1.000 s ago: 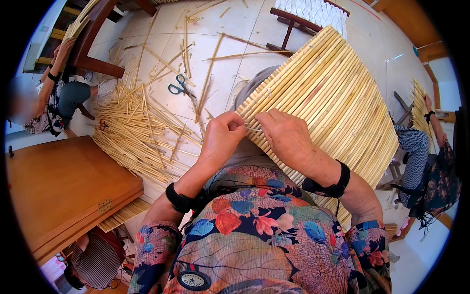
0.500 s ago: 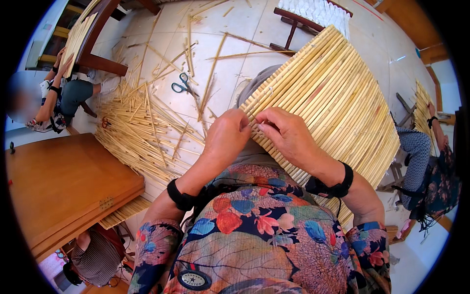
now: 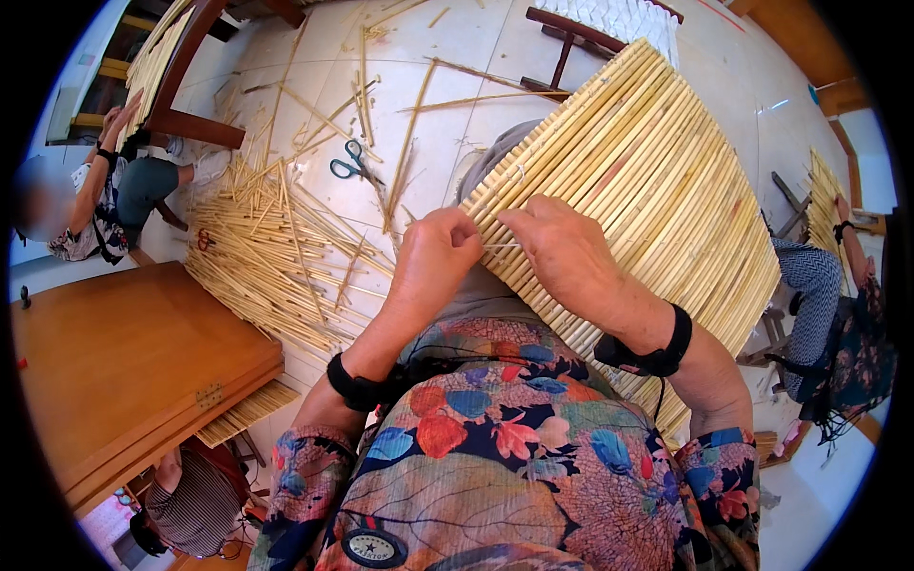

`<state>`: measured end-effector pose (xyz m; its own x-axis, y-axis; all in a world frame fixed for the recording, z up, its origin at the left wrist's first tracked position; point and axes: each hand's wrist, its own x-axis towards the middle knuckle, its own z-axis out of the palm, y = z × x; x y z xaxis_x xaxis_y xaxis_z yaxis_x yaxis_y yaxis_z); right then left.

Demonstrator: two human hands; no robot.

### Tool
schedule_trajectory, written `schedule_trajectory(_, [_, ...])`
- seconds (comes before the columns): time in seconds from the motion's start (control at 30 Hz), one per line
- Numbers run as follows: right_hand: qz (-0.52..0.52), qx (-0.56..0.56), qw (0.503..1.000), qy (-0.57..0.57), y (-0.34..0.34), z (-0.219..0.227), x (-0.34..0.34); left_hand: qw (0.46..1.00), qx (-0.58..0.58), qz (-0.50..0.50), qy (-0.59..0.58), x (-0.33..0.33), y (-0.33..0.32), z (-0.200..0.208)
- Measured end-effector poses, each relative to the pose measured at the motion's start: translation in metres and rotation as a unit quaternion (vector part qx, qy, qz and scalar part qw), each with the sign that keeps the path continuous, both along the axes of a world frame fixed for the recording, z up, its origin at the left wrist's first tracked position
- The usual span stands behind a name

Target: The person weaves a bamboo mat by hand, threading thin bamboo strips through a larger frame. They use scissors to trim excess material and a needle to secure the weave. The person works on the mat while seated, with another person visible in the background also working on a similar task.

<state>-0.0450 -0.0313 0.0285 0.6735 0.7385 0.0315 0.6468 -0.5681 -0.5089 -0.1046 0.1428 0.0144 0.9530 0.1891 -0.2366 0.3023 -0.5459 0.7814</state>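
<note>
Mat: a yellow mat of slim round sticks [image 3: 657,181] lies across my lap, mostly rightward.
Sticks' long axis: lower left to upper right.
Grip: my left hand [image 3: 436,255] and right hand [image 3: 564,255] pinch a thin white thread [image 3: 502,246] by the mat's left edge.
Lettering: on an oval, dark-rimmed badge [image 3: 374,548] on my multicoloured floral shirt [image 3: 476,476].

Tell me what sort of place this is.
Probably an indoor craft workroom, shared by several people: a large mat of stalks takes up the centre right, loose stalks and scissors lie on the tiled floor, and another person at far right has a similar-looking mat.
</note>
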Motion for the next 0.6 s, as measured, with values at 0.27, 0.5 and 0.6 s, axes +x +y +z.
schedule_trajectory(0.27, [0.075, -0.043, 0.975, -0.205, 0.004, -0.005, 0.001, 1.000, 0.003, 0.007, -0.022, -0.001, -0.001, -0.007])
schedule_trajectory(0.5, [0.089, -0.013, 0.973, -0.213, 0.002, -0.004, 0.005, 1.000, 0.001, 0.004, 0.012, -0.007, 0.000, 0.002])
schedule_trajectory(0.6, [0.088, -0.007, 0.984, -0.155, 0.000, -0.001, 0.002, 1.000, 0.003, -0.006, 0.014, -0.006, 0.001, 0.005])
